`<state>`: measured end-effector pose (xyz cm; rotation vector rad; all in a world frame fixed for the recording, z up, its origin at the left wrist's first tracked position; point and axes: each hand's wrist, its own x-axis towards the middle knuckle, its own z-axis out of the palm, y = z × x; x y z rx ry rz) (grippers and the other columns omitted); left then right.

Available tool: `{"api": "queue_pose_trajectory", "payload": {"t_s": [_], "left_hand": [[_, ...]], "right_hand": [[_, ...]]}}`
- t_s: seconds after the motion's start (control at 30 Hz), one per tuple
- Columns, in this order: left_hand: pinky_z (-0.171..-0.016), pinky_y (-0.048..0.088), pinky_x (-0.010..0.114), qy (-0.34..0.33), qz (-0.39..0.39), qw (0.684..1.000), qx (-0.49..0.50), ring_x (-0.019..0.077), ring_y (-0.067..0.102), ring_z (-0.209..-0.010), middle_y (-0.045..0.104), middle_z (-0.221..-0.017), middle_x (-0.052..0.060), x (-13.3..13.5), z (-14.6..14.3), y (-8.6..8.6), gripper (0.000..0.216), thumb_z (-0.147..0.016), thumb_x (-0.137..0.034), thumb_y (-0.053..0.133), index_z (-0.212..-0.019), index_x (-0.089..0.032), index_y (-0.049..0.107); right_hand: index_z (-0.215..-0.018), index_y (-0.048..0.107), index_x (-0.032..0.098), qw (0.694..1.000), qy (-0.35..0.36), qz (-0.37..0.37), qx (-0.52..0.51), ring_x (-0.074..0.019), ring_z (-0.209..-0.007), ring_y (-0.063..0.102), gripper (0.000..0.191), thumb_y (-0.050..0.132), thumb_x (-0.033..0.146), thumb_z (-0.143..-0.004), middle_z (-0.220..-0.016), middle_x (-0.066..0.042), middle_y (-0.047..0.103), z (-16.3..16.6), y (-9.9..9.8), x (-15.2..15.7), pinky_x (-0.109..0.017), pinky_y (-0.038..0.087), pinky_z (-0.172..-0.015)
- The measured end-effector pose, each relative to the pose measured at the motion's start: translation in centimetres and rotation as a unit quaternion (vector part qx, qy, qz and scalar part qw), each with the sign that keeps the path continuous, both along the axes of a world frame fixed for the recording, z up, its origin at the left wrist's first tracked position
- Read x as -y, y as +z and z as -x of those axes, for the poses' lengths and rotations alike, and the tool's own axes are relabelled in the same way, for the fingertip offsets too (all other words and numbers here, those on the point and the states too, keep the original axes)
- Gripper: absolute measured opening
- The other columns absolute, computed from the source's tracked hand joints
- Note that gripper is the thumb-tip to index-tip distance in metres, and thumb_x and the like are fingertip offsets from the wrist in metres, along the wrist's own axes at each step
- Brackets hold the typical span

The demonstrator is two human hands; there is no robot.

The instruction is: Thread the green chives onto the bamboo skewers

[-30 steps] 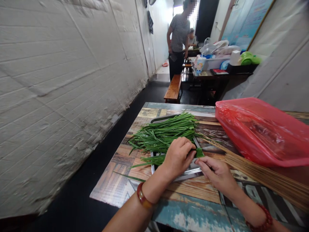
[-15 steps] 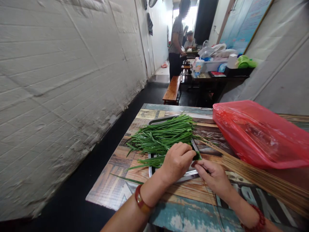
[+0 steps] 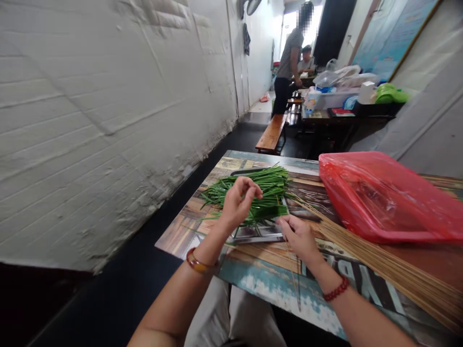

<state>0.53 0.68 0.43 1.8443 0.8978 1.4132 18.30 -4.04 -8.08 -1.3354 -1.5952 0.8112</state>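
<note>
My left hand (image 3: 240, 200) is raised over the heap of green chives (image 3: 267, 185), fingers loosely bent, and I see nothing in it. Pinched in my right hand (image 3: 297, 236) are thin bamboo skewers (image 3: 293, 270), whose lower ends hang past the fingers toward the table's front edge. A flat bundle of chives (image 3: 273, 211) lies at the fingertips of that hand; whether the skewers run through it is hidden. Under the greens is a metal tray (image 3: 265, 238), its near rim showing.
Loose bamboo skewers (image 3: 383, 262) lie across the table's right side, beside a red plastic bag over a tray-like shape (image 3: 387, 202). Beyond the table are a wooden bench (image 3: 272, 132), a standing person (image 3: 289, 60) and a cluttered second table (image 3: 321, 114). A wall (image 3: 126, 120) runs along the left.
My left hand has lifted off the chive bundle and moved up and left. My right hand keeps its pinch beside the bundle. The view has shifted, and the standing person now leans forward.
</note>
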Motion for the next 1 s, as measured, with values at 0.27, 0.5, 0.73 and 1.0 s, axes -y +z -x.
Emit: {"api": "queue_pose_trajectory", "payload": {"t_s": [0.27, 0.5, 0.73, 1.0], "left_hand": [[-0.055, 0.038, 0.018, 0.152, -0.086, 0.975, -0.135, 0.0067, 0.048, -0.056, 0.052, -0.064, -0.004, 3.4, -1.3, 5.4, 0.005, -0.084, -0.020, 0.046, -0.088, -0.018, 0.048], [-0.055, 0.039, 0.019, 0.157, 0.043, 0.964, -0.210, 0.0083, 0.051, -0.055, 0.060, -0.066, -0.001, 5.0, -1.8, 3.5, 0.011, -0.072, -0.010, 0.051, -0.080, -0.014, 0.058], [-0.047, 0.036, 0.017, 0.150, 0.120, 0.966, -0.176, 0.0075, 0.051, -0.047, 0.054, -0.053, -0.003, 4.7, -2.0, 2.2, 0.011, -0.069, -0.019, 0.057, -0.076, -0.012, 0.063], [-0.040, 0.035, 0.016, 0.136, 0.150, 0.961, -0.190, 0.0050, 0.046, -0.040, 0.054, -0.051, -0.004, 4.5, -2.7, 2.8, 0.013, -0.068, -0.020, 0.059, -0.075, -0.010, 0.064]], "right_hand": [[-0.080, 0.067, 0.014, 0.999, 0.020, -0.044, -0.008, -0.0158, -0.056, 0.055, 0.039, 0.041, 0.042, -0.085, -0.063, -0.004, 0.064, -0.6, -0.6, 0.1, -0.024, 0.037, -0.051], [-0.082, 0.068, 0.015, 0.998, 0.018, -0.062, 0.013, -0.0177, -0.061, 0.059, 0.038, 0.041, 0.041, -0.085, -0.066, -0.007, 0.067, -0.8, -1.2, -0.4, -0.025, 0.037, -0.056], [-0.081, 0.069, 0.018, 0.997, 0.003, -0.068, 0.033, -0.0169, -0.067, 0.060, 0.031, 0.043, 0.035, -0.085, -0.074, -0.007, 0.070, -0.5, -1.2, -0.7, -0.024, 0.034, -0.056], [-0.079, 0.068, 0.018, 0.996, 0.004, -0.082, 0.037, -0.0168, -0.065, 0.060, 0.030, 0.044, 0.034, -0.086, -0.073, -0.007, 0.070, -0.6, -1.0, -0.5, -0.024, 0.033, -0.055]]}}
